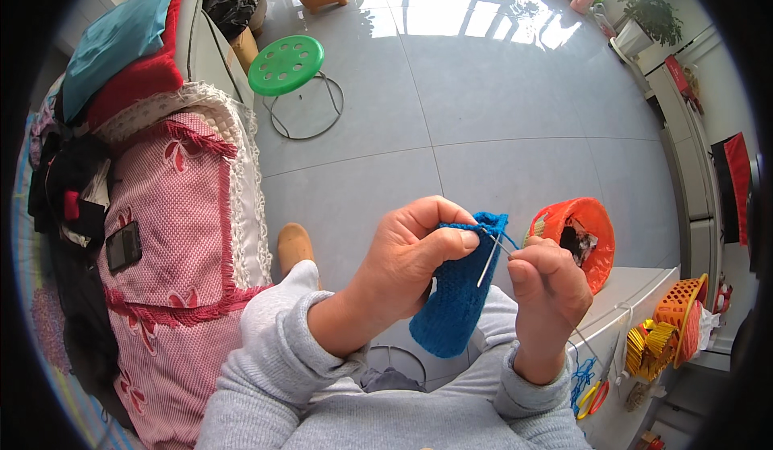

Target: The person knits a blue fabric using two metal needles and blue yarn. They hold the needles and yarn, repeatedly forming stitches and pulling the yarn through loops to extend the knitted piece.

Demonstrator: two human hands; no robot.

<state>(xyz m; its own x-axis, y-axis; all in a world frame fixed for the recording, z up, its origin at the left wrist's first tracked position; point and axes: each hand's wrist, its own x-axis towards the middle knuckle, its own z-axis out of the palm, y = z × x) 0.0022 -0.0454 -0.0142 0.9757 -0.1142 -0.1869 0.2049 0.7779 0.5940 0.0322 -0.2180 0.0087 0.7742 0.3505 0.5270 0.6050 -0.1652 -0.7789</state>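
Note:
My left hand (407,261) pinches the upper edge of a blue knitted piece (444,321), thumb and forefinger closed on its stitches. The piece hangs in a tube-like shape over my lap. My right hand (555,285) is closed on a thin metal knitting needle (505,246), whose tip meets the stitches beside my left thumb. A second knitting needle (486,266) slants down across the front of the fabric. Blue yarn runs at the top edge by the needles. Some of my right hand's fingers are curled out of sight.
At right stand a bin with a red-orange liner (600,249) and a white surface with scissors (593,398), blue yarn (581,377) and an orange basket (694,321). A pink-covered sofa (173,233) bearing a phone (123,247) is at left. Farther off is a green stool (286,65).

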